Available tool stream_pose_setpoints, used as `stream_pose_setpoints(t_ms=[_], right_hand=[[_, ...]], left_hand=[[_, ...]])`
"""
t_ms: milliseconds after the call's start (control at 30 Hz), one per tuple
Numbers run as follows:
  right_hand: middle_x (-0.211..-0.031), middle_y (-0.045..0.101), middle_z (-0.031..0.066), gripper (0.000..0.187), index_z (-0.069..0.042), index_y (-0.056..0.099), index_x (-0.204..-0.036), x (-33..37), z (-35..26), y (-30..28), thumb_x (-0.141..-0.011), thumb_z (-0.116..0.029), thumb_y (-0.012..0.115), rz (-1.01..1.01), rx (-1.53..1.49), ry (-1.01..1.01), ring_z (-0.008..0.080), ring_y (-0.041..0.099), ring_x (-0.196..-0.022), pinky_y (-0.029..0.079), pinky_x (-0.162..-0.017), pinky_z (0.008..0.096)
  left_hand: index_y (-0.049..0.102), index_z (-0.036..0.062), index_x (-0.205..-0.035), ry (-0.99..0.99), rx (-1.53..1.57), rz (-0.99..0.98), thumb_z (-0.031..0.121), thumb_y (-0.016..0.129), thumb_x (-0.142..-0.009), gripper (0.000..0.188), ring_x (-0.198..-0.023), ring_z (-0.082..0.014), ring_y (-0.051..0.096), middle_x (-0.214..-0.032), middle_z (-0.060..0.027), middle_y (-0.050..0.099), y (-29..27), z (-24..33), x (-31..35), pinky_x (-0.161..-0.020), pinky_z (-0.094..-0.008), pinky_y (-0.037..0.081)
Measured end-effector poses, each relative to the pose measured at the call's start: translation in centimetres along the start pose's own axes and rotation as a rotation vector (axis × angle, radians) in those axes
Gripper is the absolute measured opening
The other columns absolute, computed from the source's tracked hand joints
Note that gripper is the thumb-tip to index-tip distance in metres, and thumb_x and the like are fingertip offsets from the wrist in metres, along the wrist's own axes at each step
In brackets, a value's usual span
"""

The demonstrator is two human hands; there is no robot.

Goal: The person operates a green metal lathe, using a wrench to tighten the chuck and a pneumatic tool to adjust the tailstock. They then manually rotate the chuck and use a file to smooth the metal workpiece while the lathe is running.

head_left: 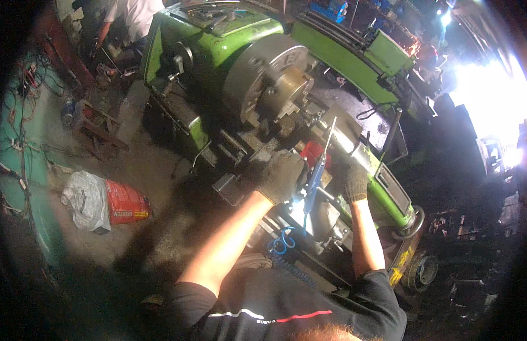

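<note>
My left hand (281, 176), in a dark knit work glove, is over the carriage of a green lathe (218, 42), its fingers curled. What they close on is hidden. Just right of it is a blue air blow gun (314, 184) with a long thin metal nozzle pointing up and away; whether the hand touches it I cannot tell. A red cup (313, 151) sits just beyond. My right hand (355, 181), gloved too, is against the tailstock (344, 129), its fingertips hidden. At the headstock, the large grey chuck (249, 71) holds a brass-coloured round piece (292, 91).
A coiled blue hose (281, 241) hangs near my body. The tailstock handwheel (410, 223) juts out at right. On the floor at left lie a red and white sack (125, 202) and a rusty metal frame (98, 128). Another person (132, 17) is at far left. Sparks (412, 46) show far right.
</note>
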State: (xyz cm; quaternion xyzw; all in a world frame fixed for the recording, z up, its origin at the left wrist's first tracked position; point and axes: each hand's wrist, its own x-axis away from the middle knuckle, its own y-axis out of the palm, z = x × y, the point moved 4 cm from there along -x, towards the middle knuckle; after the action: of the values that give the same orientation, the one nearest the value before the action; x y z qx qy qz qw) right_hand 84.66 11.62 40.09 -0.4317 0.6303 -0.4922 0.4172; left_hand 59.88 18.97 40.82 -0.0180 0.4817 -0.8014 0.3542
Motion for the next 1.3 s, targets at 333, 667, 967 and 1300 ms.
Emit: stream_pose_setpoints(t_ms=[333,667,967,1300], right_hand=[[-0.09,0.078,0.0092,0.023,0.002,0.08,-0.11,1.7,6.8,-4.1,-0.1,-0.016,0.072,0.262,-1.028,0.511,0.0155,0.07,-0.077,0.056,-0.072,0.0337],[-0.094,0.082,0.0143,0.028,-0.001,0.083,-0.118,-11.0,-2.3,-4.1,-0.101,-0.018,0.068,0.164,-0.911,0.384,0.0235,0.079,-0.081,0.062,-0.067,0.0364],[-0.115,0.082,0.0243,0.032,-0.006,0.086,-0.115,-17.7,-1.8,0.4,-0.096,-0.027,0.07,0.257,-0.141,0.035,0.0444,0.078,-0.11,0.061,-0.1,0.052],[-0.103,0.083,0.0202,0.024,-0.01,0.088,-0.106,-21.3,0.9,3.8,-0.095,-0.028,0.076,0.189,-0.101,0.059,0.0392,0.08,-0.097,0.063,-0.089,0.0495]], left_hand=[[0.073,0.0083,-0.09,0.084,-0.017,0.133,0.029,0.07,-0.095,0.021,-0.098,-0.0377,0.071,-0.095,-0.0158,0.073,0.7,-0.4,0.7,-0.099,-0.0538,0.051],[0.072,0.0081,-0.092,0.119,-0.011,0.249,0.027,0.069,-0.097,0.02,-0.097,-0.037,0.071,-0.094,-0.0152,0.071,1.5,-0.6,0.9,-0.099,-0.0534,0.051],[0.071,0.0071,-0.101,0.103,-0.075,0.197,0.028,0.064,-0.102,0.022,-0.105,-0.037,0.068,-0.101,-0.0162,0.07,2.2,-0.8,0.9,-0.103,-0.0535,0.05],[0.07,0.0072,-0.102,0.14,-0.014,0.263,0.025,0.066,-0.099,0.018,-0.105,-0.039,0.066,-0.105,-0.0167,0.069,2.4,-0.9,1.0,-0.103,-0.0553,0.049]])
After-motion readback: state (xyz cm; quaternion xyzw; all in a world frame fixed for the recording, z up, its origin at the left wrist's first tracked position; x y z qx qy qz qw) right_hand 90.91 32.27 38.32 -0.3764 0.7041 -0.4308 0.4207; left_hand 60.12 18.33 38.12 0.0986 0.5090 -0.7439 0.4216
